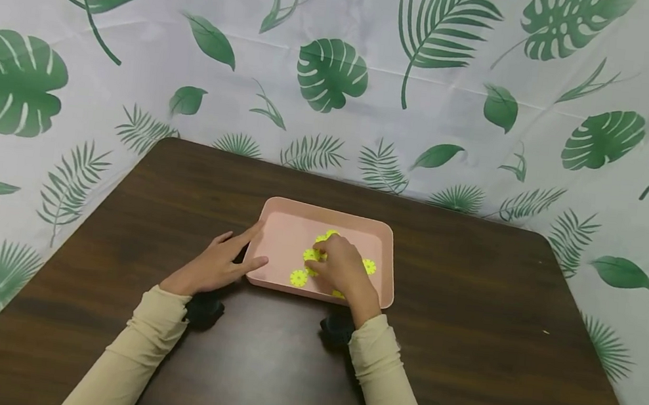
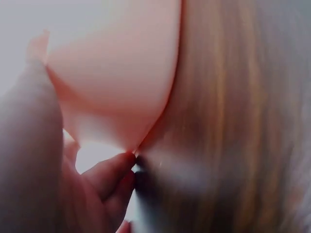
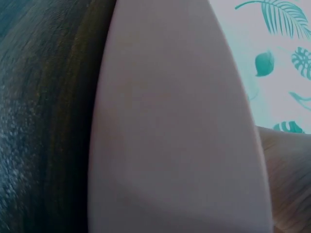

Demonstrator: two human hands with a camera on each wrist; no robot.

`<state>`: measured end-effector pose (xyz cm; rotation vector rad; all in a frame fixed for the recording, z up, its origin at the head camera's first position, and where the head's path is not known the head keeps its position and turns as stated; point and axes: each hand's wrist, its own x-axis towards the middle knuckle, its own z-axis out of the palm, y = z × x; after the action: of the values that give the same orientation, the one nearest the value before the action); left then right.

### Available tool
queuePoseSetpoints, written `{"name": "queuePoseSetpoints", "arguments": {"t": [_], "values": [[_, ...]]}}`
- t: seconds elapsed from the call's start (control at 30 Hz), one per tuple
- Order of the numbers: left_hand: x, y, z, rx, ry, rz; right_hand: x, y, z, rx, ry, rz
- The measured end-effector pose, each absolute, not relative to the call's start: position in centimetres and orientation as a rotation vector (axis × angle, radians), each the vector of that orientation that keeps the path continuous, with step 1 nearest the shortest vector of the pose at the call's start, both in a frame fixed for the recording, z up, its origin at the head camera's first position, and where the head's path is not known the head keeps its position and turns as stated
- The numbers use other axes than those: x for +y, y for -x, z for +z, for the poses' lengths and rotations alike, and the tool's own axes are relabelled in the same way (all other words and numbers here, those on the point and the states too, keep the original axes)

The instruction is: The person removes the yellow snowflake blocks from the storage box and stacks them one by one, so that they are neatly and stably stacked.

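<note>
Inside the pink tray (image 1: 280, 243) lie bright yellow flower-shaped pieces (image 1: 299, 278).

The head view is evenly and moderately lit, its patterned cloth (image 1: 332, 127) softly grey-white with faint creases; a pale, diffuse glare lies on the near middle of the dark tabletop (image 1: 467, 310), and the yellow flower pieces (image 1: 299, 278) look almost luminous, their fine detail soft. The left wrist view is hazy and blurred, washed out towards the upper left, with the left hand (image 2: 87, 194) in shade and the wood grain smeared. The right wrist view is dimmer, with a teal cast, grainy speckle at left and the tray (image 3: 175, 107) a flat, dull pink-grey.
</note>
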<state>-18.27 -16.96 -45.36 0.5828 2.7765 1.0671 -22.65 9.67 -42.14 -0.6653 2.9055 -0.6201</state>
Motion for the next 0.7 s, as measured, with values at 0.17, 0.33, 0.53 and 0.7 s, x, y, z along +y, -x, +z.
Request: {"name": "queuePoseSetpoints", "arguments": {"t": [0.17, 0.33, 0.53, 0.7], "values": [[-17.07, 18.68, -46.22, 2.787, -0.601, 1.106, 9.79, 22.96, -42.58, 2.918, 0.621, -0.623], [-17.28, 18.91, -46.00, 2.826, -0.609, 1.102, 9.70, 23.05, -42.33, 2.993, 0.695, -0.549], [-17.19, 18.78, -46.12, 2.842, -0.598, 1.097, 9.68, 22.99, -42.53, 3.040, 0.802, -0.497], [-16.89, 18.60, -46.47, 2.844, -0.597, 1.097, 9.93, 22.73, -42.93, 3.028, 0.786, -0.501]]}}
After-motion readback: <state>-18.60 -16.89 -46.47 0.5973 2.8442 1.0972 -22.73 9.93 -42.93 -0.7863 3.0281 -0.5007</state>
